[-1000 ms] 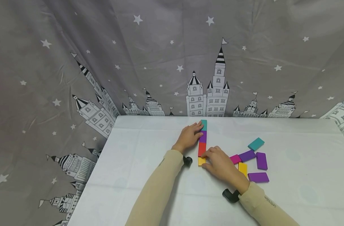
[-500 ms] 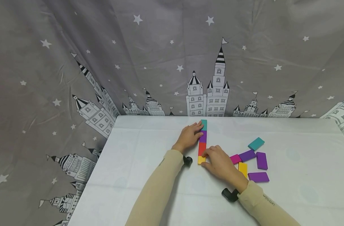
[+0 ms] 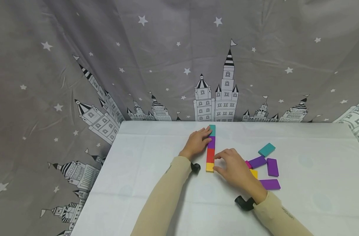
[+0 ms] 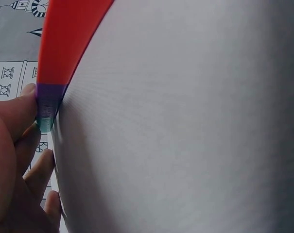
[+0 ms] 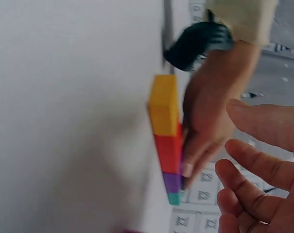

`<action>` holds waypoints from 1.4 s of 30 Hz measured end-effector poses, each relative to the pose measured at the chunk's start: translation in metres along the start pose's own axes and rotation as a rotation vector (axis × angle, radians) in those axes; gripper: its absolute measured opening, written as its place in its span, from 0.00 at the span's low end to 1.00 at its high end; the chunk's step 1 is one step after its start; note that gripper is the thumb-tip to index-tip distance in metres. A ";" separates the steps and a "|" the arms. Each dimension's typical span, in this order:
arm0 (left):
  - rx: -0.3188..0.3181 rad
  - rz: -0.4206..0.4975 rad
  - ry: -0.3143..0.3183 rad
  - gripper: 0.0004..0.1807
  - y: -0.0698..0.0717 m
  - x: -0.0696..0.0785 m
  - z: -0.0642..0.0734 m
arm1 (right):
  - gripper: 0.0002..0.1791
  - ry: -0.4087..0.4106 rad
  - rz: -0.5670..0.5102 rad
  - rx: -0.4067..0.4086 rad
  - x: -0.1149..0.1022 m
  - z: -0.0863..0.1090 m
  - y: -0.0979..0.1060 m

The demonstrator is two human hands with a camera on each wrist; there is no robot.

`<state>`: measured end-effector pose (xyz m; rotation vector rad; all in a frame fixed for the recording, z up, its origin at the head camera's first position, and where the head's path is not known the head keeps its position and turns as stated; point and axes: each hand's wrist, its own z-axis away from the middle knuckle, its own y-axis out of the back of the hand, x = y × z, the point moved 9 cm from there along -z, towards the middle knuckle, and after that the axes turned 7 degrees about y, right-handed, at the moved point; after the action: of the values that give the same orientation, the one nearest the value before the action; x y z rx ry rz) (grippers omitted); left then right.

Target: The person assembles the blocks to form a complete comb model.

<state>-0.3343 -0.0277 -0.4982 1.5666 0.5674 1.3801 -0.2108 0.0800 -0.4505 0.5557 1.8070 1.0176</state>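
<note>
A straight row of flat rectangular blocks runs away from me: a yellow block (image 3: 209, 167) nearest, then a red block (image 3: 210, 155), a purple block (image 3: 211, 142) and a teal block (image 3: 212, 130). My left hand (image 3: 196, 141) rests along the row's far left side, its fingertips touching the teal and purple blocks. In the left wrist view, its thumb lies against the purple block (image 4: 50, 94). Just right of the yellow block, my right hand (image 3: 235, 168) holds nothing, its thumb and fingers spread apart. The right wrist view shows a gap between that hand (image 5: 263, 179) and the row.
Loose blocks lie right of my right hand: a teal one (image 3: 266, 149), purple ones (image 3: 272, 167), and a yellow one (image 3: 254, 173) and a pink one (image 3: 248, 164) partly hidden by the hand. A white cloth (image 3: 155, 147) covers the table; a grey castle-print curtain (image 3: 167, 49) hangs behind.
My right hand has let go of the yellow block and shifted slightly right. The yellow block moved a little farther away, up against the red one. My left hand stays in place.
</note>
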 end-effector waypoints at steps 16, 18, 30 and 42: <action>-0.007 0.010 0.001 0.27 0.000 0.000 0.000 | 0.20 -0.083 -0.062 0.108 0.034 0.036 0.052; -0.004 0.010 -0.003 0.27 0.001 0.000 0.000 | 0.21 -0.085 -0.061 0.115 0.037 0.040 0.054; -0.015 0.020 0.002 0.28 -0.002 -0.001 0.000 | 0.21 -0.049 -0.004 0.172 0.048 0.058 0.059; 0.003 0.022 -0.014 0.27 -0.001 -0.001 0.000 | 0.26 -0.128 0.059 0.080 0.060 0.062 0.046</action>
<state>-0.3345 -0.0278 -0.4989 1.5876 0.5461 1.3843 -0.1851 0.1743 -0.4555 0.7108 1.7321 0.9312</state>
